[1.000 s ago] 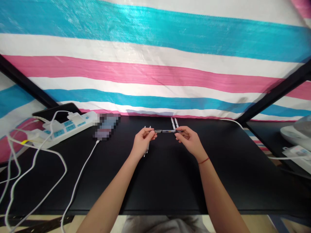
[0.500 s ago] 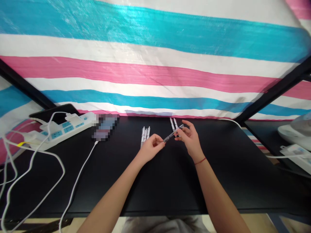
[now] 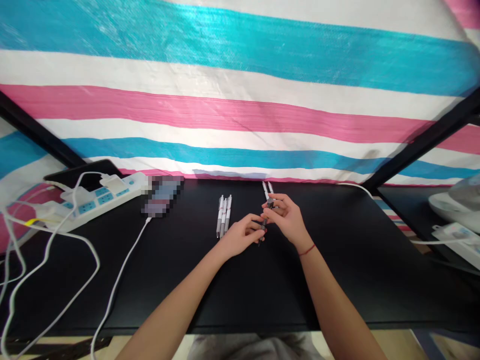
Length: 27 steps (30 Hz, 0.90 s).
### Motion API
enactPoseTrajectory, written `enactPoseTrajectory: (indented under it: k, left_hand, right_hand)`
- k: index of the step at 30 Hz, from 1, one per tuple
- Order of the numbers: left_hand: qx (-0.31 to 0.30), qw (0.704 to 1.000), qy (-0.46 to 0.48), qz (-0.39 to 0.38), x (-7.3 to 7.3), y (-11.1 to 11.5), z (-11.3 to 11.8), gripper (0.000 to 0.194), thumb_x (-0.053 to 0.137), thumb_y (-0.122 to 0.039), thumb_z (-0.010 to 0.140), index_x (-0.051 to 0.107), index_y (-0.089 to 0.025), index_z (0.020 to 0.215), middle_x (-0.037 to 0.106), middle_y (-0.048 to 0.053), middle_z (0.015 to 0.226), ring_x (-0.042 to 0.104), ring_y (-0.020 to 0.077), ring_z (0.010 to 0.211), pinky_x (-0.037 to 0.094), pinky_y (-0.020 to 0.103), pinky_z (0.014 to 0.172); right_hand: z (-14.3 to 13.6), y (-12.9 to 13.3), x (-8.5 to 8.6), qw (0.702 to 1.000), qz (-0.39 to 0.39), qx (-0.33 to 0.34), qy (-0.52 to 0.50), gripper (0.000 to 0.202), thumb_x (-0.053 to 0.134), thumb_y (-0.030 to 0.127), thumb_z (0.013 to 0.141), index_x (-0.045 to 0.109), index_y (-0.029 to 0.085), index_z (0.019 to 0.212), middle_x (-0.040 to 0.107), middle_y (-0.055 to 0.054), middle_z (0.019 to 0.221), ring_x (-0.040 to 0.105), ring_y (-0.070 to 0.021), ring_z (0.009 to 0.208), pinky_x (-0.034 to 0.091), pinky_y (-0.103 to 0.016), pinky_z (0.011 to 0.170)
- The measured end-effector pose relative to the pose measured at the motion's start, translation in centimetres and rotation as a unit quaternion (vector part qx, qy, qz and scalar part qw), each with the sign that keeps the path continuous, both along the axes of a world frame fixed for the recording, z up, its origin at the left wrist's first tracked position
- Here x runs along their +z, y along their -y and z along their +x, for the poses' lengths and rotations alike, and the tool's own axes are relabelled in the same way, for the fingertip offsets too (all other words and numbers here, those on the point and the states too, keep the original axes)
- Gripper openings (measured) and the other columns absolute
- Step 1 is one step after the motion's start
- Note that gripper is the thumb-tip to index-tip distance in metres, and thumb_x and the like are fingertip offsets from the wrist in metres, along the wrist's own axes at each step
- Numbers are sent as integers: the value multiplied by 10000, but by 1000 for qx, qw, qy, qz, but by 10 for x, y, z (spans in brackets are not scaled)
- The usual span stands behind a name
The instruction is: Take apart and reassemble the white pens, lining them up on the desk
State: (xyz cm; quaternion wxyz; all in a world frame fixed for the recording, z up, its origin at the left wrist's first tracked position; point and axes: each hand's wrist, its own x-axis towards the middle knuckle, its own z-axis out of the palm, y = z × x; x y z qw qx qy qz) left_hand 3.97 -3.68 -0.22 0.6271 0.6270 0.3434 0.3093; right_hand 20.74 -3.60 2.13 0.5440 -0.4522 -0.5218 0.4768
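Both hands hold one dark grey pen (image 3: 264, 222), tilted with its point downward, above the middle of the table. My left hand (image 3: 243, 235) pinches it near the lower end. My right hand (image 3: 285, 215) grips its upper part, a thin red band round that wrist. Left of my left hand, three white pens with grey grips (image 3: 224, 215) lie side by side. Behind my right hand lie two more white pens (image 3: 267, 189), their lower parts hidden by that hand.
A white power strip (image 3: 101, 200) with plugs stands on the black table (image 3: 180, 280) at the left, near a blurred-out phone (image 3: 162, 196) on a white cable (image 3: 125, 265). A striped sheet (image 3: 232, 115) hangs behind. Another power strip (image 3: 459, 242) is at the far right.
The pen has turned from a slant toward the upper right to a steeper angle with its point down. My left hand has moved right and slightly down, uncovering the three white pens.
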Motion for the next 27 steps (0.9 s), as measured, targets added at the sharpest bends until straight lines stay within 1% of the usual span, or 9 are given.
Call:
enactPoseTrajectory:
  k: [3, 8, 12, 15, 18, 21, 25, 27]
  left_hand:
    - [-1, 999, 25, -19, -2, 0, 2, 349, 594, -359, 789, 506, -192, 1083, 649, 82, 950, 659, 179, 780, 516, 325, 685]
    - [-3, 999, 39, -37, -5, -1, 2, 338, 615, -363, 774, 508, -179, 1037, 651, 71, 906, 663, 179, 774, 519, 312, 677]
    - [-9, 998, 42, -54, -6, -2, 1, 349, 623, -352, 769, 498, -178, 1044, 650, 67, 900, 665, 179, 768, 521, 304, 663]
    - [-14, 998, 39, -54, -5, -2, 1, 346, 623, -345, 770, 496, -178, 1046, 649, 63, 887, 665, 181, 769, 522, 306, 662]
    - [-11, 998, 35, -53, -5, -2, 1, 353, 621, -354, 770, 509, -175, 1053, 650, 76, 907, 667, 179, 758, 523, 306, 653]
    - [-9, 998, 32, -54, -6, -2, 1, 359, 625, -353, 764, 508, -177, 1053, 655, 68, 880, 667, 181, 756, 527, 306, 644]
    - [-8, 999, 24, -48, -7, -2, 1, 354, 614, -347, 773, 510, -183, 1070, 652, 72, 922, 668, 170, 748, 530, 299, 646]
    - [-9, 999, 22, -48, -6, -2, 1, 348, 614, -346, 774, 511, -182, 1063, 653, 72, 916, 668, 173, 749, 532, 299, 643]
  right_hand:
    - [-1, 0, 0, 1000, 2, -8, -2, 473, 677, 348, 720, 490, 230, 1139, 642, -56, 939, 666, -182, 712, 560, -294, 570]
    - [-1, 0, 0, 1000, -6, -4, -6, 431, 700, 359, 692, 507, 219, 1051, 651, -51, 902, 669, -191, 700, 557, -291, 546]
    - [-1, -1, -1, 1000, -17, -1, -9, 480, 697, 366, 695, 488, 230, 1105, 648, -54, 923, 670, -194, 709, 561, -294, 550]
    - [0, -1, -1, 1000, -24, 9, -8, 450, 696, 364, 695, 498, 221, 1073, 644, -48, 901, 672, -196, 711, 565, -293, 554]
    - [1, -2, -3, 999, -35, 0, -15, 476, 690, 383, 694, 481, 231, 1094, 634, -41, 910, 671, -198, 724, 573, -304, 560]
    - [1, -3, -5, 999, -42, 1, -20, 481, 698, 404, 676, 484, 224, 1067, 629, -31, 875, 670, -200, 707, 576, -308, 547]
    - [1, -4, -7, 999, -41, -7, -25, 516, 702, 395, 677, 470, 232, 1108, 629, -34, 898, 670, -199, 714, 580, -314, 552]
    - [1, -4, -8, 999, -42, -7, -26, 504, 706, 391, 674, 479, 228, 1093, 631, -34, 889, 670, -199, 709, 579, -311, 547]
